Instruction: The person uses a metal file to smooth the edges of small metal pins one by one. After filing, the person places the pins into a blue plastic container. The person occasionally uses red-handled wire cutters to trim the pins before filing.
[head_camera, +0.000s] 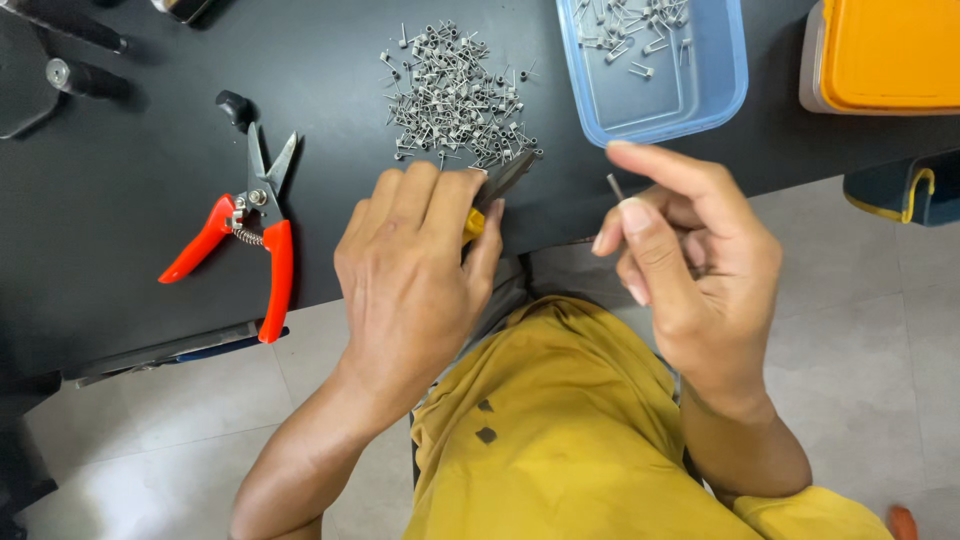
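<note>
The left hand (415, 265), at the centre of the frame, was clamped around a pair of yellow-handled pliers (497, 190), whose dark jaws pointed up and right toward the heap of small metal pieces (455, 95) on the black tabletop (120, 170). The right hand (690, 265), right of centre, pinched a single thin metal pin (615, 186) between thumb and fingertips, holding it upright just beside the plier tips but apart from them. Judging by the piles, the work looked far from finished: the heap on the tabletop was large, while the blue plastic tray (720, 90) at the top of the frame held only a small scatter of pieces in its far corner. Red-handled snips (250, 235) lay untouched at the left, with an orange-lidded box (885, 55) at the upper right.
</note>
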